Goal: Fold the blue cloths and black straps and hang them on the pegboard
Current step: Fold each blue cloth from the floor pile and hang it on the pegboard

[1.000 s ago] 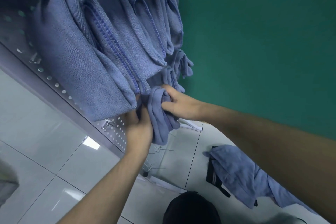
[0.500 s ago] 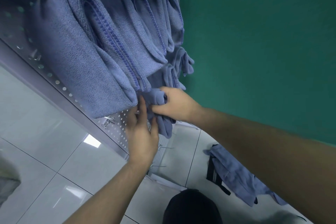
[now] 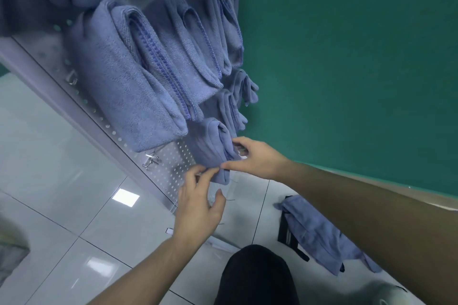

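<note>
While the small folded cloth hangs on the pegboard below the bigger cloths, long axis running down the board, the right hand pinches its edge; the left hand pinches its lower corner; more cloths and a black strap lie on the floor.

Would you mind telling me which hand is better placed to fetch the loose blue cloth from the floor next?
Probably the right hand: the loose blue cloth lies on the floor under the right forearm, while the left hand pinches the small hung cloth further away.
</note>
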The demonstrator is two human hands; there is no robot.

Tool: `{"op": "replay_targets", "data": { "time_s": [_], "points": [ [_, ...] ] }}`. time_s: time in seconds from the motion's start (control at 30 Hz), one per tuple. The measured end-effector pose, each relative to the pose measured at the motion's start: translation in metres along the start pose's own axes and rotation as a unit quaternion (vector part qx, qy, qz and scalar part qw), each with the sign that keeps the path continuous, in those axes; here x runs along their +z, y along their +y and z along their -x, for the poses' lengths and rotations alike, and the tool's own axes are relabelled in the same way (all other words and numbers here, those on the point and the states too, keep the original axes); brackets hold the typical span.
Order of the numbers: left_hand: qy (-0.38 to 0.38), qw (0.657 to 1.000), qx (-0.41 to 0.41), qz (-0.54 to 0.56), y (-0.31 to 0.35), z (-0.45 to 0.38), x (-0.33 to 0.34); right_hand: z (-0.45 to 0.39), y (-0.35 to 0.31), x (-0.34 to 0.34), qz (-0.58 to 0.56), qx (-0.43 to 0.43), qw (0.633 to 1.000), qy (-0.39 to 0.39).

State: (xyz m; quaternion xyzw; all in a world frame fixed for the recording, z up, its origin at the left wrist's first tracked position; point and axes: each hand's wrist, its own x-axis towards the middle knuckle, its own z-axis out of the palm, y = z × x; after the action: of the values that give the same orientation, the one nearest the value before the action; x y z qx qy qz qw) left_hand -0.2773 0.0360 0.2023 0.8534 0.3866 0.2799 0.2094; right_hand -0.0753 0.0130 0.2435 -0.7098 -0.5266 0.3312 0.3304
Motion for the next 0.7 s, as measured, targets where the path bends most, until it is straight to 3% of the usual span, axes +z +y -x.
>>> {"op": "replay_targets", "data": {
  "time_s": [0.13, 0.4, 0.53, 0.7],
  "points": [
    [0.0, 0.999, 0.05, 0.01, 0.014, 0.003, -0.007, 0.031, 0.011, -0.016, -0.022, 0.034, 0.999, -0.004],
    [-0.099, 0.99, 0.096, 0.014, 0.07, -0.011, 0.027, 0.096, 0.083, -0.061, -0.005, 0.124, 0.991, 0.048],
    [-0.174, 0.981, 0.085, 0.011, 0.099, -0.028, 0.074, 0.125, 0.141, -0.08, -0.009, 0.186, 0.979, 0.08],
    [-0.267, 0.962, -0.001, 0.048, 0.116, -0.048, 0.159, 0.149, 0.209, -0.096, -0.015, 0.246, 0.964, 0.097]
  ]
}}
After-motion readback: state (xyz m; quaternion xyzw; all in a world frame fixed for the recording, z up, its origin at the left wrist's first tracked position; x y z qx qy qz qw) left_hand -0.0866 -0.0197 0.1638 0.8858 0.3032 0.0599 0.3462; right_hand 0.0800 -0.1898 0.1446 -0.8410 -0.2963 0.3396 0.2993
